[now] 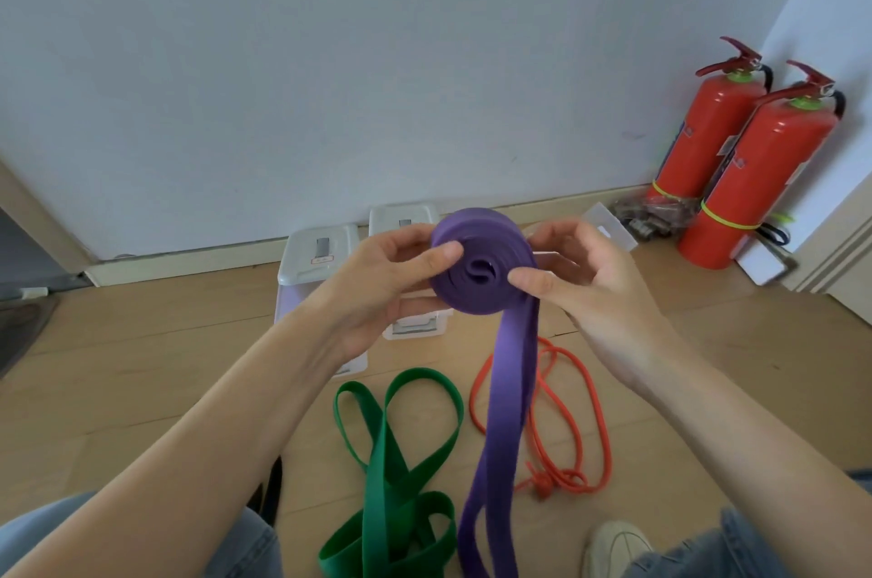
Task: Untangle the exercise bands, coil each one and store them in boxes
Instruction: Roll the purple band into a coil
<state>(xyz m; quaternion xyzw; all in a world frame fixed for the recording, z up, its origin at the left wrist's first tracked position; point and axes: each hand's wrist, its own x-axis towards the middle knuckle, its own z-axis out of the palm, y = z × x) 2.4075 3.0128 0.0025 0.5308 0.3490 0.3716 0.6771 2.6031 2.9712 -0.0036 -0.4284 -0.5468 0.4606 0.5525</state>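
Purple band (486, 266) approx half coiled, held in mid-air above floor, coil's flat face turned toward camera, spiral centre visible. Uncoiled tail drops from coil's right edge, long axis near vertical, running down & slightly left out of the bottom of frame. Left hand (377, 285): thumb curled onto coil face at left, fingers wrapped behind; gripping coil. Right hand (585, 275): thumb pressed on coil's right edge where tail leaves, fingers curled behind; also gripping. Green band (396, 459) lies loose on wooden floor (141, 365) below left, looped & crossed over itself, long axis running near-to-far. Orange band (561, 426), thin cord type, lies right of purple tail in loose loops w/ a knot at near end. Two white lidded boxes (321, 256) side by side behind the hands, near the skirting. Plain pale wall (330, 58) at back. Two red fire extinguishers (736, 162) in right corner. Jeans-clad knees & a pale shoe (613, 549) at bottom.
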